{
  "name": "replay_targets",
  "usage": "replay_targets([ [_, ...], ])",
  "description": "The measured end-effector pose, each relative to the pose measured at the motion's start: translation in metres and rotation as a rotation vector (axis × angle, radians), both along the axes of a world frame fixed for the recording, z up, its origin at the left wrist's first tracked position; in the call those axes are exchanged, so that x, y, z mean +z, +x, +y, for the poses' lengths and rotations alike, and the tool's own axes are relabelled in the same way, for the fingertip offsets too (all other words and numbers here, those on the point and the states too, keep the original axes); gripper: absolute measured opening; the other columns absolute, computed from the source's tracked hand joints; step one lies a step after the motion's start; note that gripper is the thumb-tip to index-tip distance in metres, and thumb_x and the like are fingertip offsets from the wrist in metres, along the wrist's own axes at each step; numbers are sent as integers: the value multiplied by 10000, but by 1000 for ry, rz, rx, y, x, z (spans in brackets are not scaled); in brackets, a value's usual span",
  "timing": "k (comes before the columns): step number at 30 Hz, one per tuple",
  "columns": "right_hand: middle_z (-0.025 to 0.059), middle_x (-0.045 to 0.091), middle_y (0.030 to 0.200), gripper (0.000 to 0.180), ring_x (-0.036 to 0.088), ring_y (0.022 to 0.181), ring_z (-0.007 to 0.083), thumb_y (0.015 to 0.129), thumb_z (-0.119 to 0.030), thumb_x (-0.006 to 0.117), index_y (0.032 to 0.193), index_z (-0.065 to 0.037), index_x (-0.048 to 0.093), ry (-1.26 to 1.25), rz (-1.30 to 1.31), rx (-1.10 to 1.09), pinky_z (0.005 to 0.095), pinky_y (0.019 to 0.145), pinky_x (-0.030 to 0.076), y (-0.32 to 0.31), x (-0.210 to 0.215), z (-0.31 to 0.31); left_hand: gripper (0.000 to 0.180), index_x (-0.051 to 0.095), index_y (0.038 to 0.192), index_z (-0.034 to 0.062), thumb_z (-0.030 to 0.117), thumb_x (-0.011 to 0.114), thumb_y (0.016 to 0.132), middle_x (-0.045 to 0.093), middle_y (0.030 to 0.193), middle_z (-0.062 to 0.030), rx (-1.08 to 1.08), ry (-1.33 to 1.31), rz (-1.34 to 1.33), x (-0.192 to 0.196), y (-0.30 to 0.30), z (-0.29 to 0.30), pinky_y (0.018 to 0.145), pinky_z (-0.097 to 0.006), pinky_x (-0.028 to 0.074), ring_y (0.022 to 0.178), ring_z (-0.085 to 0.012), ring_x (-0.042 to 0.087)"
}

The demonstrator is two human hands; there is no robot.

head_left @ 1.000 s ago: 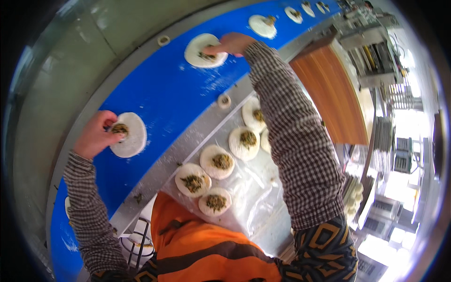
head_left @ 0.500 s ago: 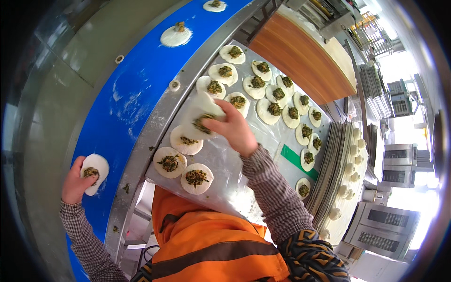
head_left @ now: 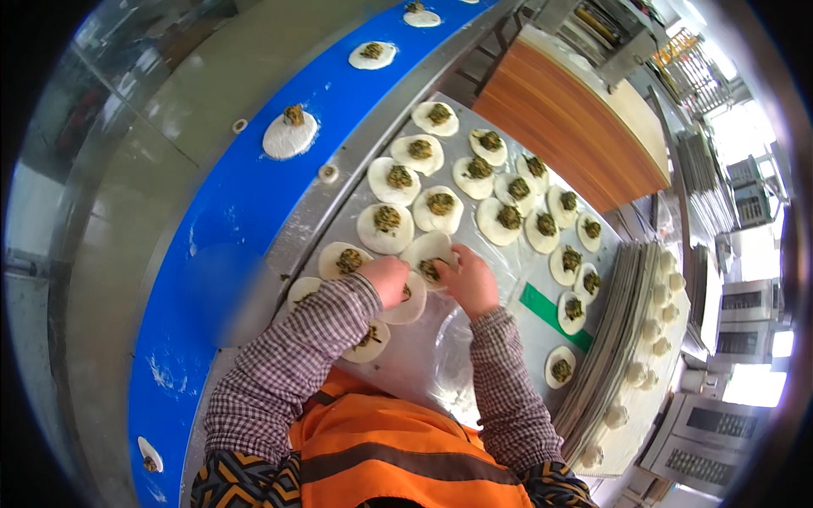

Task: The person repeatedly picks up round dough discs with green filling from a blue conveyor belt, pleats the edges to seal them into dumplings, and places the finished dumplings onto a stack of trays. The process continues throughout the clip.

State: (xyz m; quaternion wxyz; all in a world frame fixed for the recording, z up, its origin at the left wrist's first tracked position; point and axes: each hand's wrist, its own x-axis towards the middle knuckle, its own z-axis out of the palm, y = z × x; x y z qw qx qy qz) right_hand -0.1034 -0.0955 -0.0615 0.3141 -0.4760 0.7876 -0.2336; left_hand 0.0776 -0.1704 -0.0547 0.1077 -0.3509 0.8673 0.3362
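My right hand (head_left: 472, 281) grips the edge of a flat white dough round (head_left: 421, 247), its fingertips beside the dark green chopped filling. My left hand (head_left: 385, 278) is closed at the edge of another filled dough round (head_left: 408, 306); its fingertips are partly hidden. Both hands are low over a metal table (head_left: 339, 227) covered partly with clear plastic film. More filled rounds lie around them, such as one dough round (head_left: 370, 222) just beyond the hands. My left forearm covers parts of the rounds nearest me.
A blue conveyor belt (head_left: 224, 212) dusted with flour runs along the left, carrying several filled dough rounds, including one large round (head_left: 275, 140). Stacked trays (head_left: 605, 313) stand at right, the top one bearing white dough balls (head_left: 637, 372). A wood-fronted counter (head_left: 567, 118) is at the far side.
My left hand has come from the belt over to the table, bringing a filled round. My right hand has moved right and lower with its round. Rounds on the belt have shifted toward me.
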Motion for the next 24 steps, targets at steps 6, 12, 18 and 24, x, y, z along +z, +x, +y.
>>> replay_targets([
  [6,100,663,923,387,634,680,217,789,-192,733,1132,-47,626,-394,191,119,327,608,503,-11,51,-54,356,606,1028,36,185,767,747,630,1000,-181,668,-249,439,41,97,-58,771,-435,507,947,-329,624],
  [12,133,606,1157,429,629,939,309,771,-43,666,1191,-80,584,-694,264,565,409,781,517,34,62,-261,554,522,1212,62,122,784,727,580,1114,-198,789,-685,346,19,176,-141,859,-417,483,1013,-372,578],
  [18,126,627,1161,450,615,1013,315,783,-94,687,1221,-83,586,-548,523,1027,398,851,513,86,40,-367,399,565,1111,20,87,751,765,628,1030,-168,950,-397,313,14,207,-126,774,-339,520,906,-276,637],
  [24,145,692,981,563,664,891,281,784,-416,712,1128,23,632,130,110,876,384,765,540,110,47,-371,330,565,1100,15,-23,668,788,624,1024,-89,1064,225,504,18,282,-86,753,-271,511,882,-148,606],
])
